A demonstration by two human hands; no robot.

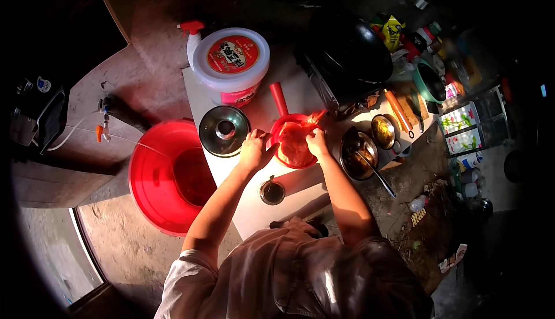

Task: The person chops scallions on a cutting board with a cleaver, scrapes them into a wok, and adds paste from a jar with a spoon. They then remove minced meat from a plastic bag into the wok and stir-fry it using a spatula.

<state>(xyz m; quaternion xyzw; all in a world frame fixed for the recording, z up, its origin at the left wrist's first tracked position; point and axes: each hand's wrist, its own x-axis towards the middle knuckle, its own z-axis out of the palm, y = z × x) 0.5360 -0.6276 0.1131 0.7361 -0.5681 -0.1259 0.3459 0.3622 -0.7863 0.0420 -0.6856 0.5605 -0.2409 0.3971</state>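
A red plastic water dipper [278,96] lies on the white table with its handle pointing away from me. In its bowl is a soft, pale pinkish-orange mass [296,144], perhaps raw meat, its kind not clear. My left hand [257,150] is closed at the bowl's left rim, thumb and fingers curled there. My right hand [316,144] pinches the mass at the bowl's right edge, where a reddish piece sticks up. A glass pot lid [224,131] with a dark knob lies just left of my left hand. Nearer to me stands a small round dark-topped container [272,192].
A large white bucket [254,67] and a spray bottle [194,44] stand behind. A red tub [153,174] sits left, below table height. At right are a metal bowl [352,171] with a utensil, a smaller bowl [383,132], a rolling pin [398,111] and a black wok [352,47].
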